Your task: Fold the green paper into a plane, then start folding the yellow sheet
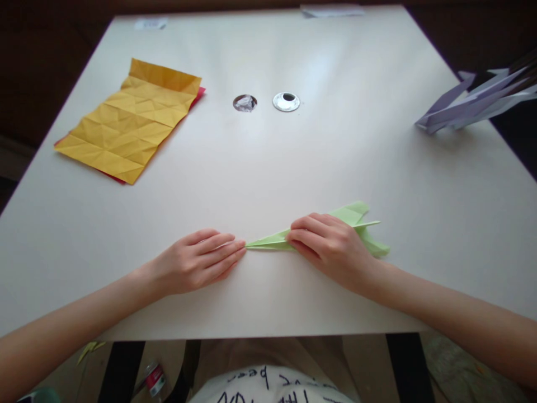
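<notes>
Green folded paper [268, 241] is lying at the lower centre of the frame, its narrow tip pointing left. The right hand [331, 240] is grasping its middle, apparently keeping the folds together; the left hand [201, 260] is extending straight fingers to the tip, probably steadying it, though whether they are pinching cannot be told. A white table [251, 173] is filling the frame, supporting a creased yellow sheet [130, 120] at upper left and purple folded paper [465, 106] at right. A red-labelled container [155, 382] is showing below, at lower left; a round opening [245, 103] and round cap [286, 102] are occupying upper centre
</notes>
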The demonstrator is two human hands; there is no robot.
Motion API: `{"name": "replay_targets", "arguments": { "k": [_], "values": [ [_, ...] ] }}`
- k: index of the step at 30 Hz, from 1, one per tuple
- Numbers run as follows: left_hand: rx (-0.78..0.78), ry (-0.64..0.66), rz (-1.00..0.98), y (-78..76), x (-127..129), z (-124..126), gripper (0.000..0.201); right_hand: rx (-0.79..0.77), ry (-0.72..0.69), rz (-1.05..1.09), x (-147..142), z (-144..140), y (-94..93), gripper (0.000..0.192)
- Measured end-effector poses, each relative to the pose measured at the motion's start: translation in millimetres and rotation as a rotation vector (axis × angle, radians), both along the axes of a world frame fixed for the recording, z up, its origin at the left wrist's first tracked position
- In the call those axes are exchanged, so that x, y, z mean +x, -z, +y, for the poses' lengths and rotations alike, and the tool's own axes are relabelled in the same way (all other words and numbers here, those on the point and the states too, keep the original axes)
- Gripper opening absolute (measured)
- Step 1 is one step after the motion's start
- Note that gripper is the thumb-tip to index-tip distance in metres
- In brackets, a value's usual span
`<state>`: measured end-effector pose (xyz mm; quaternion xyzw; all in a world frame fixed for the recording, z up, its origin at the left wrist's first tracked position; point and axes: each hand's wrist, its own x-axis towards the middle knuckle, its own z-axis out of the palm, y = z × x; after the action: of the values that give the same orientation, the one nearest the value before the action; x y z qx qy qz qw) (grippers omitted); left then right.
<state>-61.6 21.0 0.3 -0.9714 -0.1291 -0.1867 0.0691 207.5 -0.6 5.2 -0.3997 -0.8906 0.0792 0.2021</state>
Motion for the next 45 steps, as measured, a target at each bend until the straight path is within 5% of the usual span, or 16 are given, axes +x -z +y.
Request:
{"name": "replay_targets", "arguments": {
  "k": [6,18,35,45],
  "values": [
    [-0.064,-0.088,-0.114,-8.5,8,-1,0.019,0.008,0.0,0.007,0,0,0.1,0.016],
    [-0.111,0.026,-0.042,5.6,54,5,0.017,0.004,-0.003,0.002,2,0,2.0,0.014],
    [-0.113,0.041,-0.063,9.6,54,2,0.018,-0.359,0.159,-0.161,23,16,-17.4,0.009],
    [-0.195,-0.057,-0.042,-2.3,64,3,0.012,-0.53,0.082,-0.098,30,11,-29.7,0.014]
  ]
}}
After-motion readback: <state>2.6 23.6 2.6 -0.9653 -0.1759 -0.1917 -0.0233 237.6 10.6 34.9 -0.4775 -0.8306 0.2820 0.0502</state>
